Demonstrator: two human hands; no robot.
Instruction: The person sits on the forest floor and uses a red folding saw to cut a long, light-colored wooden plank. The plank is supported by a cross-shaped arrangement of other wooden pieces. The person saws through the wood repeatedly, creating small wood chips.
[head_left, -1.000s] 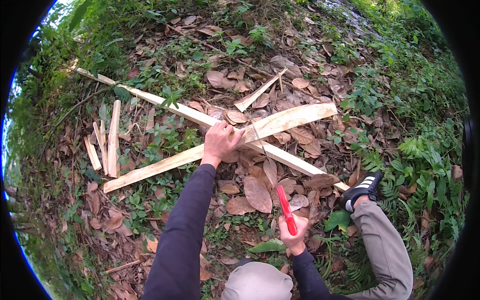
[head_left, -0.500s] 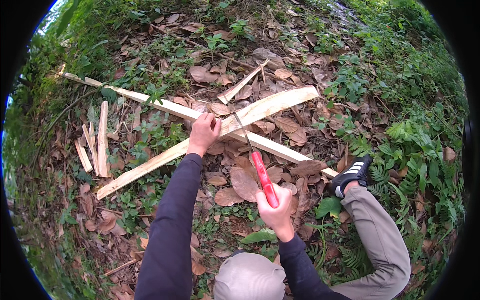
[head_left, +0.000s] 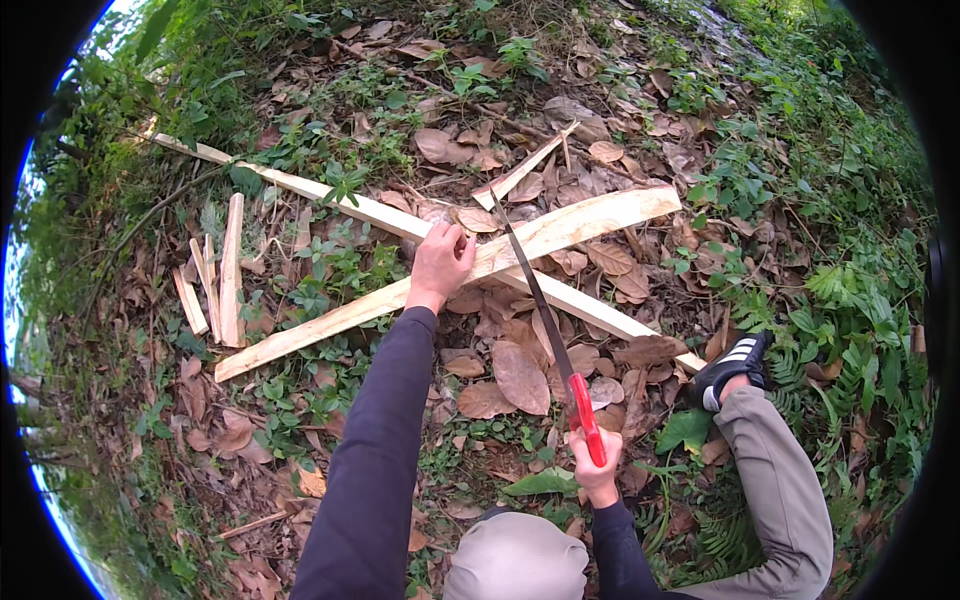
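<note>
A pale wooden board (head_left: 592,220) lies slantwise on top of a long, narrower wooden strip (head_left: 335,197), and the two cross each other. My left hand (head_left: 441,262) grips the board near that crossing, fingers curled over it. Just right of those fingers, the dark blade of a handsaw (head_left: 541,300) rests across the board, its tip reaching past the far edge. My right hand (head_left: 597,470) is closed round the saw's red handle, nearer my body. Whether the blade has cut into the wood cannot be made out.
A split wood piece (head_left: 527,168) lies beyond the board. Several short wood pieces (head_left: 231,275) are at the left. Brown leaves (head_left: 520,377) and green plants cover the sloping ground. My shoe (head_left: 735,367) is close to the strip's right end.
My right hand has drawn the saw back toward my body, so much more of the blade shows on the near side. My left hand keeps its hold; the whole view has shifted slightly.
</note>
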